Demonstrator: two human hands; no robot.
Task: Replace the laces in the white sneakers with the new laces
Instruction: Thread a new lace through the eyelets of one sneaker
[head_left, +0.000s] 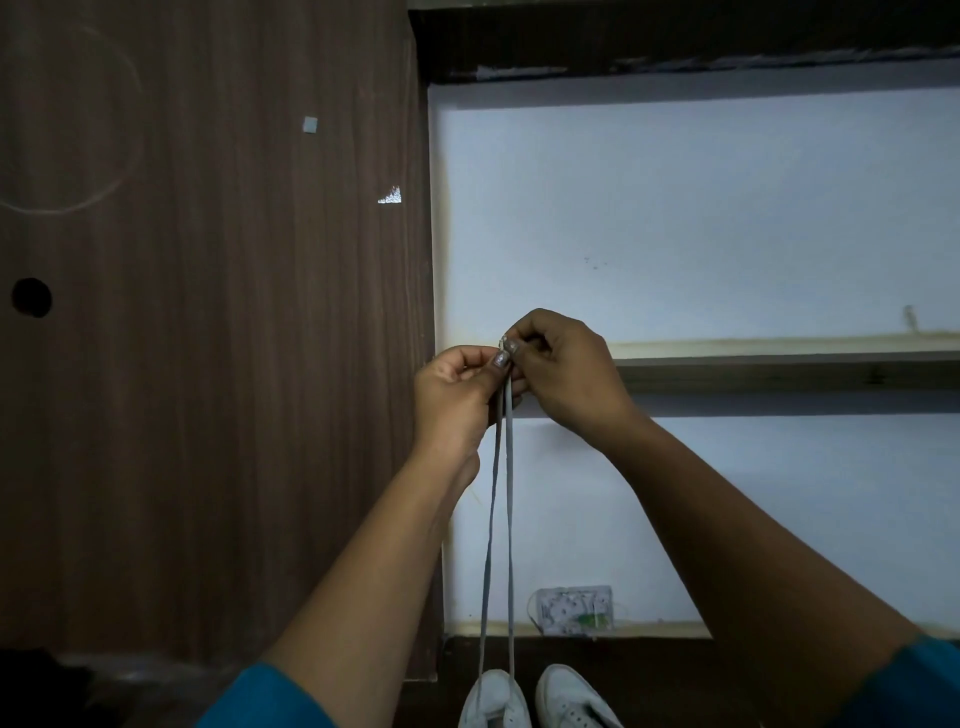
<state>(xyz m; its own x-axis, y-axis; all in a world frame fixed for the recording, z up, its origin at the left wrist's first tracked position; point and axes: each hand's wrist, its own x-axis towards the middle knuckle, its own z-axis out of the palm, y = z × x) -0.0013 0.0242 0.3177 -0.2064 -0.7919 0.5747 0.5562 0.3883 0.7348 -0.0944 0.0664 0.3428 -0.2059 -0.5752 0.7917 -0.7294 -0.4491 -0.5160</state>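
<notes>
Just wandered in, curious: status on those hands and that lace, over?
Left hand and right hand both pinching lace ends together, held up. Both strands run down to left sneaker; right sneaker beside it. Nothing blocking.

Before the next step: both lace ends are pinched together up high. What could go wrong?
The lace runs taut down to the sneaker; a harder pull may lift it. The left hand and right hand pinch only the tips, so one could slip and leave the ends uneven.
</notes>
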